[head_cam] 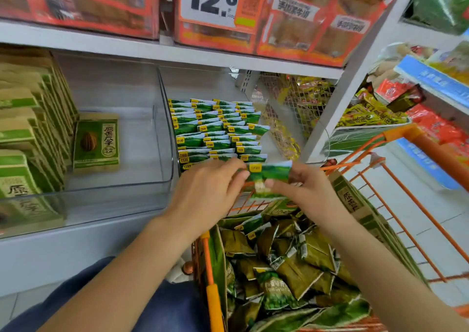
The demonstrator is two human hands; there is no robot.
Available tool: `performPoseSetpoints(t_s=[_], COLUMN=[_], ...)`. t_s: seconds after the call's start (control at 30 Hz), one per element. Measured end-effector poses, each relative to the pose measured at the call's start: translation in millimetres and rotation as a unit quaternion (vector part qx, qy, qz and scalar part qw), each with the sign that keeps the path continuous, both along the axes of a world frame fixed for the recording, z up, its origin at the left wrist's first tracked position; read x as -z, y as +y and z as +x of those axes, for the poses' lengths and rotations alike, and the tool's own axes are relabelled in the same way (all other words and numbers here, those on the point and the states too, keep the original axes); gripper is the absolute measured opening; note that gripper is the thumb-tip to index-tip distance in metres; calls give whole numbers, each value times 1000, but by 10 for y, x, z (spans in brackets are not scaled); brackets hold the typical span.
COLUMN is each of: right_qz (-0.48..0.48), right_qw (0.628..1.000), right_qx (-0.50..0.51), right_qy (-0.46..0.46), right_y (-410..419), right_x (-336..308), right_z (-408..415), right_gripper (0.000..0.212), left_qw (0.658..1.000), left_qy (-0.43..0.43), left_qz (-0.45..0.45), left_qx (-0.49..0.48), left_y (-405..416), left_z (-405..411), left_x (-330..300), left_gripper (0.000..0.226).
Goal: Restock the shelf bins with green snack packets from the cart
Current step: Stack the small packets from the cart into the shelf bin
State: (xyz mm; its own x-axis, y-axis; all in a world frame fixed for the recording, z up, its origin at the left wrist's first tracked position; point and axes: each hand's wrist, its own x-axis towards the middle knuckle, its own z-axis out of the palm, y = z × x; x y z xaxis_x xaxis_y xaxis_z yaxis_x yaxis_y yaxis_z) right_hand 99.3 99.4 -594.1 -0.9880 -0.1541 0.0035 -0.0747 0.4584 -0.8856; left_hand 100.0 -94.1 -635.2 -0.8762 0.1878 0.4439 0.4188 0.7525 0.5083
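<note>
1. Green snack packets (267, 179): a small stack pinched between both hands, left hand (208, 192) at one end, right hand (307, 192) at the other, held above the cart (406, 205).
2. Handling, advised: square the edges, keep labels facing up, then set the stack down behind the front row.
3. Destination: shelf bin (215, 133), just beyond the fingers, already holding neat rows.
4. Supply: loose packets (291, 268) heaped in the cart below.
</note>
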Motion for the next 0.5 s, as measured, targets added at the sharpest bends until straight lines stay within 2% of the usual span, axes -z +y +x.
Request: performPoseSetpoints(t_s=[0.07,0.17,0.27,0.37,0.43,0.5], right_qz=[-16,-17,73,180,190,184], right_qw=[998,993,988,973,967,963], right_qx=[55,117,135,130,138,145], right_qy=[16,5,-24,-64,-103,-130], right_y=[60,169,278,304,295,247], right_x=[-23,-5,115,265,376,480], right_z=[-262,-777,-1324,-1776,-1991,-2144], right_gripper=[17,21,13,17,36,41], left_qw=[994,981,981,982,979,977], left_qy=[46,49,30,8,11,13], left_qz=[-101,-189,-190,-188,-204,-214], left_qx=[-15,-20,-7,-13,-17,-17], left_y=[-92,-81,-42,-50,-41,-37], left_z=[-133,-214,-245,-266,-269,-267], left_x=[78,192,262,248,244,245], left_gripper=[40,48,51,53,53,51])
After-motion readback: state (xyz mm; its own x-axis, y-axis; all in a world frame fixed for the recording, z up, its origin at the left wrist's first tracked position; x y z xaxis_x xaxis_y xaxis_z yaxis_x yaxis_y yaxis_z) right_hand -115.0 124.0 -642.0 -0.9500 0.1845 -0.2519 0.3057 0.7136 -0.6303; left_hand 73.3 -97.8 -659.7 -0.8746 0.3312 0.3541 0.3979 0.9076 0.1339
